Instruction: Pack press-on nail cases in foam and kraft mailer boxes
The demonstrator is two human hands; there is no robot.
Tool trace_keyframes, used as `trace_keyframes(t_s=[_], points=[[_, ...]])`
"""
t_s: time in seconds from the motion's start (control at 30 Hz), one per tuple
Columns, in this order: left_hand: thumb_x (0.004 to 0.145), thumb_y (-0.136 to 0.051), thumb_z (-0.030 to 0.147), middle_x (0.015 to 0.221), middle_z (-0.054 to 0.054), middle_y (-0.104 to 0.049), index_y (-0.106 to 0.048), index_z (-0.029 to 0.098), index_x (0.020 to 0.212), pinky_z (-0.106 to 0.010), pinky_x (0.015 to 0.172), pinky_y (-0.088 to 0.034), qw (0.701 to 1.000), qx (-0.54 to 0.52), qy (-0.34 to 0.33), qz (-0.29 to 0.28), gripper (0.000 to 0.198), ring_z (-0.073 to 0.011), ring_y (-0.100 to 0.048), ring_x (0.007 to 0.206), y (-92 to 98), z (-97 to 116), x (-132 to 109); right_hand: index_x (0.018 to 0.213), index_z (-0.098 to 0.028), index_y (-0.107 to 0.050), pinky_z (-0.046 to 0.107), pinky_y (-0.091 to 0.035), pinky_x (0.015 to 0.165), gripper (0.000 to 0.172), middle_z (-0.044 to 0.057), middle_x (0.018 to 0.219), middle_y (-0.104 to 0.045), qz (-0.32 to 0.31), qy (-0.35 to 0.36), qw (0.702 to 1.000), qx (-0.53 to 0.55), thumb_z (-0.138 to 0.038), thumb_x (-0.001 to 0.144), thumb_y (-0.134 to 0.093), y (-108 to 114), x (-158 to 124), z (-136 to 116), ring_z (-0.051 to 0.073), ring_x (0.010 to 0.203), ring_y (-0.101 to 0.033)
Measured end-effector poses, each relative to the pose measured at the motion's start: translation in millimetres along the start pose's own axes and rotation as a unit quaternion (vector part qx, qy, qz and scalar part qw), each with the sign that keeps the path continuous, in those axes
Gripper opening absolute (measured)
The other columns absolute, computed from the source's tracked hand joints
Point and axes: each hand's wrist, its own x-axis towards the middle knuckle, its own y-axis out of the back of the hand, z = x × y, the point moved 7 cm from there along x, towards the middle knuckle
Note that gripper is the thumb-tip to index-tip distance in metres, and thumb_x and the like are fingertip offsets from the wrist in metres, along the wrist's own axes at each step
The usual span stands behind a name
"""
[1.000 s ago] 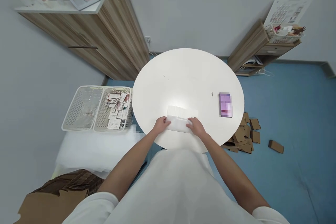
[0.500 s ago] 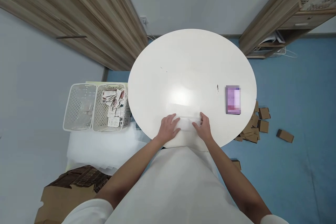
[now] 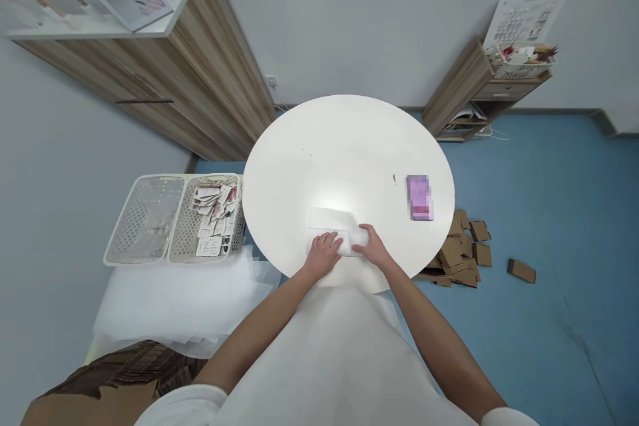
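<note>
A white, thin, soft-looking packing sheet (image 3: 329,217) lies at the near edge of the round white table (image 3: 344,140), partly folded over into a small bundle. Over the bundle's left part rests my left hand (image 3: 323,255), its fingers curled onto the white material. My right hand (image 3: 372,247) grips the bundle's right end between thumb and fingers. Whatever may be inside the folds is hidden. To the right on the table sits a purple box (image 3: 420,198), apart from both hands; its face is pixelated.
Left of the table, two white plastic baskets (image 3: 170,180) stand side by side; one holds printed cards (image 3: 214,210). In front of them lies a stack of white sheets (image 3: 164,299). Small brown cardboard boxes (image 3: 456,253) are piled on the blue floor at right. Wooden cabinets (image 3: 210,60) stand behind.
The right side of the sheet has been folded inward over the bundle. My right hand has come closer to my left. The head view has tilted up, showing more of the cabinet tops.
</note>
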Motion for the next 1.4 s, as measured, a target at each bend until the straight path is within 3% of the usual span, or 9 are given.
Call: trace_keyframes(t_s=[0.1, 0.27, 0.4, 0.53, 0.77, 1.0, 1.13, 1.23, 1.4], points=[[0.079, -0.047, 0.025, 0.131, -0.008, -0.039, -0.039, 0.025, 0.120, -0.042, 0.095, -0.029, 1.000, 0.006, -0.009, 0.009, 0.043, -0.0257, -0.032, 0.119, -3.1, 4.4, -8.4, 0.117, -0.020, -0.035, 0.026, -0.044, 0.058, 0.060, 0.005, 0.093, -0.059, -0.003, -0.068, 0.993, 0.096, -0.032, 0.064, -0.059, -2.9, -19.2, 21.6, 0.016, 0.073, -0.057], [0.077, -0.048, 0.024, 0.135, -0.008, -0.033, -0.035, 0.027, 0.124, -0.043, 0.094, -0.029, 1.000, 0.009, -0.016, 0.020, 0.049, -0.0272, -0.028, 0.123, -10.9, 16.3, -22.5, 0.083, -0.017, -0.051, 0.024, -0.041, 0.051, 0.025, 0.002, 0.071, -0.058, 0.057, -0.079, 0.989, 0.115, -0.034, 0.065, -0.054, -7.5, -40.4, 37.2, 0.013, 0.060, -0.053], [0.075, -0.051, 0.025, 0.139, -0.008, -0.025, -0.035, 0.030, 0.124, -0.047, 0.095, -0.025, 0.999, 0.018, -0.035, 0.008, 0.052, -0.0295, -0.022, 0.126, -15.2, 28.3, -27.2, 0.080, -0.018, -0.050, 0.023, -0.041, 0.051, 0.020, 0.000, 0.070, -0.054, 0.100, -0.063, 0.987, 0.109, -0.034, 0.067, -0.048, -11.0, -44.3, 30.3, 0.012, 0.061, -0.051], [0.071, -0.055, 0.032, 0.139, -0.011, -0.026, -0.038, 0.026, 0.122, -0.051, 0.096, -0.022, 0.999, 0.005, -0.029, -0.032, 0.054, -0.0315, -0.021, 0.126, -16.0, 29.7, -27.3, 0.083, -0.018, -0.054, 0.024, -0.043, 0.056, 0.021, -0.002, 0.068, -0.055, 0.074, -0.012, 0.995, 0.072, -0.032, 0.068, -0.047, -22.8, -40.1, 6.8, 0.011, 0.060, -0.051], [0.074, -0.046, 0.025, 0.142, -0.011, -0.019, -0.019, 0.022, 0.133, -0.050, 0.100, -0.015, 0.998, 0.015, -0.050, 0.021, 0.065, -0.0247, -0.020, 0.129, 1.8, 26.8, -40.3, 0.090, -0.022, -0.061, 0.029, -0.043, 0.074, 0.029, 0.000, 0.083, -0.062, -0.020, 0.084, 0.993, -0.076, -0.018, 0.073, -0.037, -42.6, -32.3, -19.9, 0.014, 0.076, -0.057], [0.070, -0.051, 0.022, 0.142, -0.009, -0.022, -0.030, 0.023, 0.129, -0.054, 0.100, -0.011, 0.994, 0.065, -0.078, -0.038, 0.062, -0.0272, -0.012, 0.131, -9.6, 29.7, -45.1, 0.114, -0.019, -0.050, 0.034, -0.039, 0.085, 0.039, 0.010, 0.112, -0.050, 0.107, 0.141, 0.953, -0.245, -0.017, 0.076, -0.043, -22.0, -41.7, -23.2, 0.021, 0.102, -0.047], [0.069, -0.051, 0.022, 0.143, -0.009, -0.017, -0.025, 0.022, 0.131, -0.053, 0.100, -0.014, 0.994, 0.050, -0.071, -0.065, 0.067, -0.0278, -0.009, 0.132, -11.2, 23.9, -47.5, 0.110, -0.022, -0.051, 0.034, -0.039, 0.081, 0.035, 0.009, 0.121, -0.045, 0.057, 0.194, 0.914, -0.351, -0.013, 0.078, -0.041, -50.5, -43.7, -33.1, 0.023, 0.105, -0.044], [0.071, -0.049, 0.022, 0.144, -0.008, -0.015, -0.023, 0.023, 0.132, -0.052, 0.100, -0.016, 0.993, 0.047, -0.069, -0.081, 0.067, -0.0276, -0.007, 0.132, -11.7, 18.6, -51.2, 0.107, -0.022, -0.052, 0.031, -0.039, 0.078, 0.034, 0.008, 0.116, -0.048, 0.048, 0.197, 0.915, -0.348, -0.010, 0.078, -0.038, -63.8, -38.9, -37.2, 0.022, 0.101, -0.046], [0.072, -0.048, 0.020, 0.145, -0.006, -0.011, -0.023, 0.025, 0.132, -0.052, 0.100, -0.015, 0.992, 0.055, -0.068, -0.090, 0.065, -0.0264, -0.005, 0.132, -13.4, 13.8, -56.4, 0.104, -0.018, -0.049, 0.026, -0.040, 0.064, 0.029, 0.007, 0.101, -0.051, 0.119, 0.159, 0.945, -0.260, -0.012, 0.079, -0.036, -52.3, -25.9, -33.0, 0.016, 0.080, -0.051]])
